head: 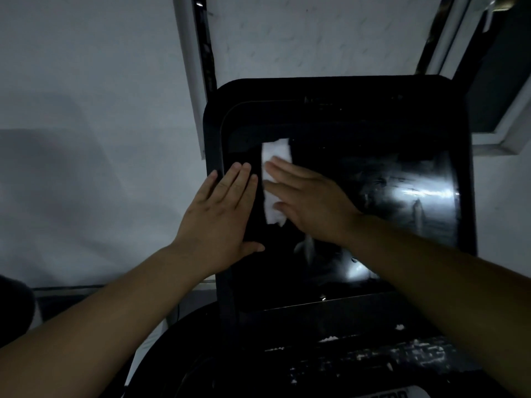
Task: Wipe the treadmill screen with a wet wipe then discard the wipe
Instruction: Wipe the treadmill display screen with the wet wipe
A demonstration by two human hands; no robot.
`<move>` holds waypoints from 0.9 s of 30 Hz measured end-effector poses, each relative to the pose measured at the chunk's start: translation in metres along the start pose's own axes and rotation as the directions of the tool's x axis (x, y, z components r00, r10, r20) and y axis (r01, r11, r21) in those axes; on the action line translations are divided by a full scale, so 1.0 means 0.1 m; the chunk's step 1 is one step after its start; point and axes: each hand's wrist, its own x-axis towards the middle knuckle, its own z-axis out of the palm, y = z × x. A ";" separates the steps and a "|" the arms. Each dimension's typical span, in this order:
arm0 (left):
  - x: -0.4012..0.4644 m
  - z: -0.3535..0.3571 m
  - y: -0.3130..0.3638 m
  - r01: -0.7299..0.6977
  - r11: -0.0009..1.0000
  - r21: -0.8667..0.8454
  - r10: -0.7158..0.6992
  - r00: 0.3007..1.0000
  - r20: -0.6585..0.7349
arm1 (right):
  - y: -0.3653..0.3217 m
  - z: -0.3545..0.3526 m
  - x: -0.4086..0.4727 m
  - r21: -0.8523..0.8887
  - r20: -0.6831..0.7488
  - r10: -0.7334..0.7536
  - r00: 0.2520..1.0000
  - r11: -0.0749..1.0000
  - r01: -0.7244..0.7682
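The black treadmill screen (373, 156) fills the middle of the head view, glossy, with smeared reflections on its right side. A white wet wipe (274, 156) lies flat against the screen's left part. My right hand (313, 205) presses on the wipe with fingers stretched out, covering its right half. My left hand (221, 216) rests flat on the screen's left frame, fingers spread, just left of the wipe and not touching it.
Below the screen is the dark treadmill console (359, 357) with worn, flaking markings. A pale wall (86, 110) stands behind and to the left. A window frame (494, 139) shows at the upper right. The room is dim.
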 end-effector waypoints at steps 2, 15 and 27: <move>0.01 0.01 -0.02 0.003 1.000 -0.003 -0.003 1.000 -0.003 | -0.07 0.01 0.10 0.037 -0.005 0.001 1.000 0.999 -0.001; -0.03 0.04 0.04 0.028 0.999 0.017 -0.029 0.998 0.063 | 0.46 -0.27 -0.63 -0.022 0.033 0.103 0.994 0.995 -0.102; -0.02 0.03 0.07 0.028 1.000 0.013 -0.029 0.997 0.076 | 0.14 -0.15 -0.75 -0.026 0.051 -0.027 0.998 0.999 0.028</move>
